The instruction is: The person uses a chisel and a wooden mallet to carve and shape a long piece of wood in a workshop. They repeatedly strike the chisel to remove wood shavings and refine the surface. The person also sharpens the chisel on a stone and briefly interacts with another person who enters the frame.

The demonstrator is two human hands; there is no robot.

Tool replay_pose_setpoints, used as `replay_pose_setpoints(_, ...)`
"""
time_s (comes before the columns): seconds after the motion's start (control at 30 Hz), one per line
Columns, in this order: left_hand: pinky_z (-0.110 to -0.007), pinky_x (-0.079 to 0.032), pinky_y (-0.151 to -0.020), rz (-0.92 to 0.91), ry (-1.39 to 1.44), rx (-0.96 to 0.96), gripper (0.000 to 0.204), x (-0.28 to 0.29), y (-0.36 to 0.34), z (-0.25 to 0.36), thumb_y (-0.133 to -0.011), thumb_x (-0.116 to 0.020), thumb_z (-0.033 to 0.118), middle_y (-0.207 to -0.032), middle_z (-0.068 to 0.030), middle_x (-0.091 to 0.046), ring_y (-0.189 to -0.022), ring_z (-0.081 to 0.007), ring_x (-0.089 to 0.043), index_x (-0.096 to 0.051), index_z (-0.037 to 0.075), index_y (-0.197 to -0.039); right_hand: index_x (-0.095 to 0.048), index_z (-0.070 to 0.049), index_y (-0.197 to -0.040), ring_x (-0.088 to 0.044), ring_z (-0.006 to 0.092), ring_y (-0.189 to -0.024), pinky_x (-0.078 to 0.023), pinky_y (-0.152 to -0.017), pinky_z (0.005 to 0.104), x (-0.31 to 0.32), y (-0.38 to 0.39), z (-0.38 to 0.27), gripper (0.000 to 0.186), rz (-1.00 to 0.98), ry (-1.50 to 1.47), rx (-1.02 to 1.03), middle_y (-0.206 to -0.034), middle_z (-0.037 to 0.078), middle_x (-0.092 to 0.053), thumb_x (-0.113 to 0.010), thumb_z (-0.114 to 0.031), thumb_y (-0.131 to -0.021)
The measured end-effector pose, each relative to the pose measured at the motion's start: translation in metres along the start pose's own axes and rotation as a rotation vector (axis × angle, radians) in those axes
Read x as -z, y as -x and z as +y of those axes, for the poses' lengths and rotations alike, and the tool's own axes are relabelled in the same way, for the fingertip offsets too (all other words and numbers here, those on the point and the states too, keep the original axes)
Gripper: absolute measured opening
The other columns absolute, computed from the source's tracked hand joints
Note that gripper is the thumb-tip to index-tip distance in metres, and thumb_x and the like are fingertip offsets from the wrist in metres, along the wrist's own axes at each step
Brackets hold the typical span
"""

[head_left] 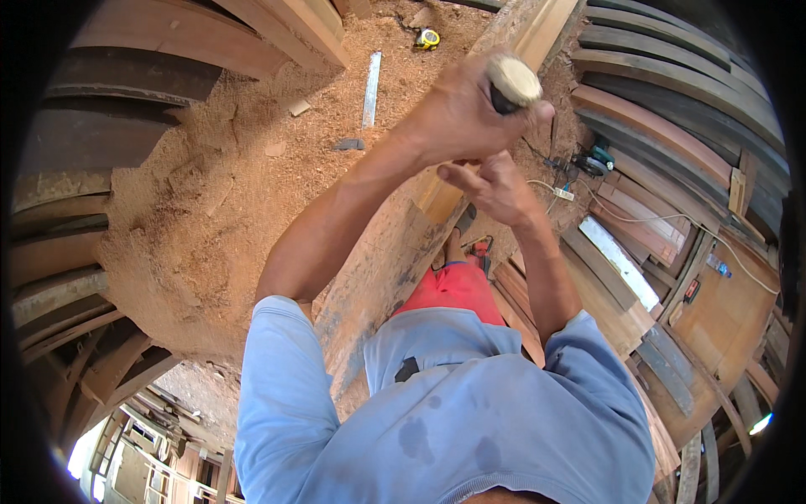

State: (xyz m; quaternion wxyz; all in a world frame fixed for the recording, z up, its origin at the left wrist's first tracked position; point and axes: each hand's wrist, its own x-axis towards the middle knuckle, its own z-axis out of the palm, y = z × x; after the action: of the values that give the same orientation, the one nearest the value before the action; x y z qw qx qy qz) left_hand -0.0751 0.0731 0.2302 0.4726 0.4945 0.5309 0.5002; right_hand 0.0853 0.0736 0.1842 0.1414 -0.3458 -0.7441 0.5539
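Pale wood tips the tool [515, 80], which sits above the beam [437, 200], clamped in the left hand [457, 109] (whether the right hand [502, 189], just beside, grips anything cannot be told), and is probably stiff, fairly heavy and best held behind that tip.

Matt blue cloth forms your darkly blotched shirt [495, 403], set against a pale, dull wooden tool end [516, 80], a rough, scuffed wooden beam [382, 262], coarse wood shavings [185, 218], a metal strip [371, 88] and a plastic-cased tape measure [427, 39].
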Motion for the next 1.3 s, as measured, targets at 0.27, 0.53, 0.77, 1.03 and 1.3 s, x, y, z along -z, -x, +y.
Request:
replay_pose_setpoints(0.27,-0.036,-0.058,-0.083,-0.05,-0.083,0.252,0.046,-0.02,0.017,-0.056,-0.084,-0.084,0.041,-0.091,-0.008,-0.072,-0.088,-0.0171,-0.07,-0.067,0.003,-0.103,-0.064,-0.001,-0.123,-0.062,0.0249,-0.114,-0.051,-0.098,0.0399,-0.027,0.016,0.034,0.039,-0.101,0.045,-0.177,-0.12,0.015,-0.067,-0.074,-0.001,-0.085)
replay_pose_setpoints(0.53,-0.033,-0.058,-0.078,0.041,-0.046,-0.149,0.027,-0.051,0.013,-0.058,-0.081,-0.083,0.023,-0.085,-0.0079,-0.072,-0.082,-0.0167,-0.072,-0.07,0.005,-0.096,-0.064,-0.001,-0.121,-0.06,0.0324,-0.119,-0.049,-0.101,0.042,-0.025,0.032,0.084,0.045,0.112,0.29,0.066,-0.124,0.018,-0.064,-0.077,0.0,-0.078)
replay_pose_setpoints(0.77,-0.034,-0.056,-0.087,-0.112,0.002,0.167,0.043,-0.038,0.009,-0.056,-0.084,-0.082,0.027,-0.097,-0.0111,-0.071,-0.096,-0.0176,-0.07,-0.065,0.0,-0.113,-0.069,-0.005,-0.115,-0.065,0.0316,-0.113,-0.05,-0.099,0.0441,-0.031,0.031,0.054,0.036,0.138,0.212,0.066,-0.11,0.016,-0.071,-0.075,-0.004,-0.08)
replay_pose_setpoints(1.03,-0.035,-0.057,-0.073,0.069,-0.007,-0.083,0.034,-0.051,0.005,-0.081,-0.083,-0.081,0.023,-0.082,-0.0124,-0.072,-0.076,-0.0191,-0.068,-0.067,-0.003,-0.098,-0.073,-0.004,-0.11,-0.069,0.033,-0.108,-0.053,-0.095,0.0428,-0.022,0.031,0.075,0.028,0.099,0.333,0.067,-0.11,0.018,-0.074,-0.071,-0.008,-0.082)
replay_pose_setpoints(1.3,-0.036,-0.058,-0.086,0.084,-0.144,-0.001,0.046,-0.047,-0.004,-0.075,-0.082,-0.083,0.028,-0.095,-0.0153,-0.073,-0.091,-0.0238,-0.073,-0.066,-0.002,-0.112,-0.071,-0.003,-0.107,-0.071,0.0331,-0.101,-0.055,-0.087,0.0431,-0.013,0.016,0.036,0.024,0.098,0.323,0.007,-0.103,0.018,-0.074,-0.071,-0.005,-0.083)
